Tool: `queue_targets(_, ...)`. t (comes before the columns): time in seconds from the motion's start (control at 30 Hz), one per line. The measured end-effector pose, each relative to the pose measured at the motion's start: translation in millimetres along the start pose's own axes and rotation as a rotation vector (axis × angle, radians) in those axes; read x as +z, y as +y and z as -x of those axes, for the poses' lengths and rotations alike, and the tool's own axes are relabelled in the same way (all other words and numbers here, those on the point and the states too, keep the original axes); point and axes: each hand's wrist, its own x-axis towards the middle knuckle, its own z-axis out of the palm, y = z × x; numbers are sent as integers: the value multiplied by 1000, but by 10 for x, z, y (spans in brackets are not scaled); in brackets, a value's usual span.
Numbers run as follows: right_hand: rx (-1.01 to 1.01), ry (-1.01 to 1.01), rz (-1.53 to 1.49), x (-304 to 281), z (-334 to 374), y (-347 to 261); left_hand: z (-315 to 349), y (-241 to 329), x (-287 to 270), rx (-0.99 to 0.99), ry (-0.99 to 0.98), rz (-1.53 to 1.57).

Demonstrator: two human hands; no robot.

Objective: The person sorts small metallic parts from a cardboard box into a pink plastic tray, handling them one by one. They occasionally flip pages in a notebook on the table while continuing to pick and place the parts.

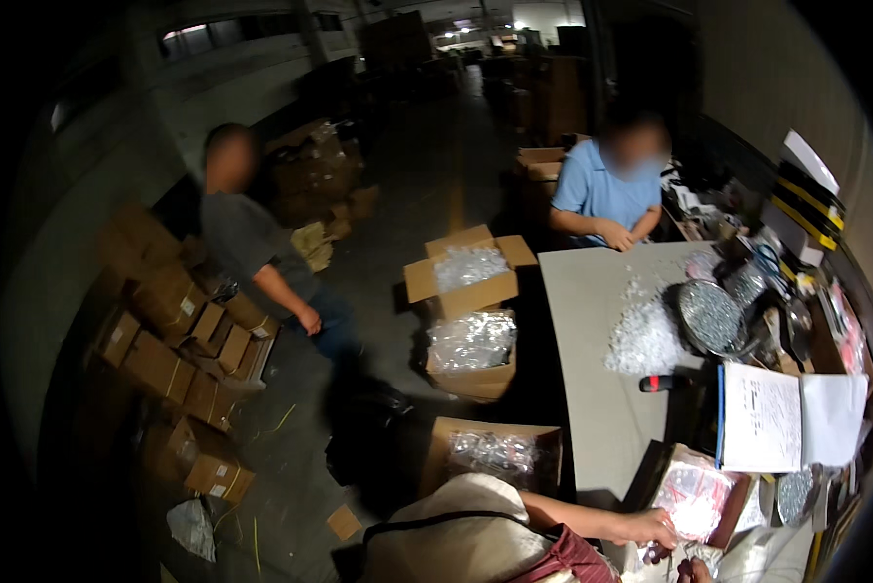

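Pale tabletop [587, 335] spans right; lower right, my left hand [650, 528], grip unclear, adjoins a box [734, 512] slanting upper-rightward, long axis indistinct.

The person's upper body leans in from the lower edge, a pale sleeve [465, 515] covering the left shoulder and upper arm. From its hem the bare left forearm [577, 519] reaches across to the right, nearly level, sloping slightly down toward the wrist. The left hand [652, 528] is turned with its back upward, its fingers bent and pointing down and forward; whether they close on anything is unclear. What appears to be part of the right hand [694, 570] shows in shadow just beside it, cut off by the lower edge, its pose too dark to read.
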Motion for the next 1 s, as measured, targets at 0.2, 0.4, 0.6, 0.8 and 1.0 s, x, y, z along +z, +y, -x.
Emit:
queue_targets(0.2,-262,-123,244,43,-5,60,152,324,227,-157,17,536)
queue_targets(0.4,-292,-178,409,122,-7,-62,269,485,159,-213,-35,541)
queue_targets(0.6,-344,-196,505,191,-13,-133,249,386,143,-179,-100,503)
queue_targets(0.8,-337,-145,511,47,86,-126,197,354,123,-274,-67,597)
queue_targets(1.0,-87,182,401,-55,246,208,249,485,183,-318,-143,516)
